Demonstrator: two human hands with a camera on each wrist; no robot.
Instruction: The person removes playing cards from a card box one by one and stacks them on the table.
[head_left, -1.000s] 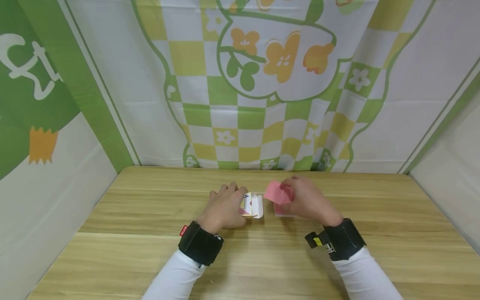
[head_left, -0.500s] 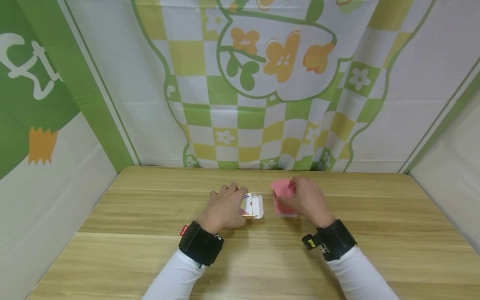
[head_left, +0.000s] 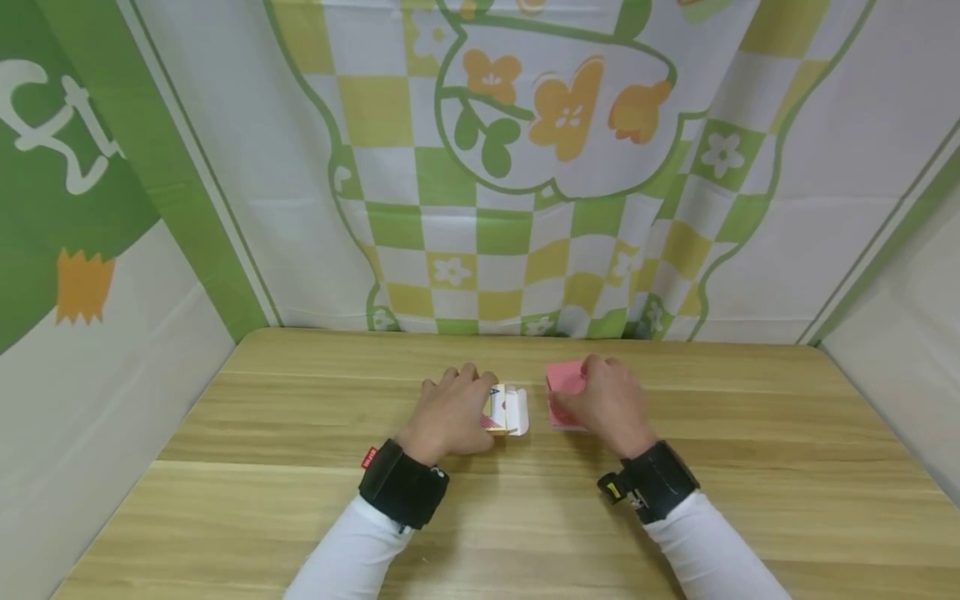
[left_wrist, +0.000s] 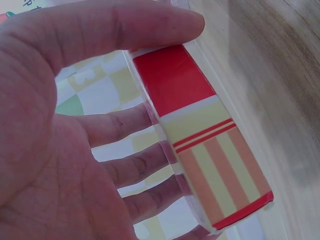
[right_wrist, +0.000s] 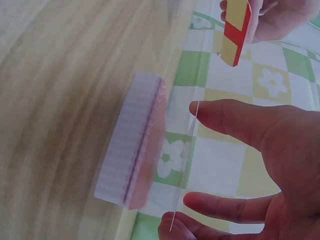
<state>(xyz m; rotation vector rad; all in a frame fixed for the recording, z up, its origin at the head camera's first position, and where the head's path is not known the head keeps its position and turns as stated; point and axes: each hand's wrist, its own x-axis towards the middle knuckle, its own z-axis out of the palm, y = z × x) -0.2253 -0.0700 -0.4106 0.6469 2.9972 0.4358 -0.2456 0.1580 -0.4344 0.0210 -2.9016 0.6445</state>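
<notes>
My left hand [head_left: 450, 417] grips a playing-card box [left_wrist: 205, 135] between thumb and fingers. Its white flap [head_left: 517, 412] stands out to the right, and an ace shows on the box's upper face in the head view. Just right of the box, a deck of red-backed playing cards [right_wrist: 129, 145] sits stacked on the table. Over it, my right hand [head_left: 613, 408] pinches a single card [right_wrist: 185, 160] between thumb and fingertips. Seen edge-on in the right wrist view, that card is a thin line apart from the deck. From above, the fingers hide the deck's right side.
A wooden table [head_left: 300, 517] lies under both hands. Behind its far edge hangs a green and yellow checked curtain [head_left: 502, 275], with pale fabric walls at both sides. Black bands [head_left: 403, 486] circle the wrists.
My right hand has moved slightly left, and the card it pinches has swung from a slant at the deck's upper left to lining up over the deck. My left hand stays on the box.
</notes>
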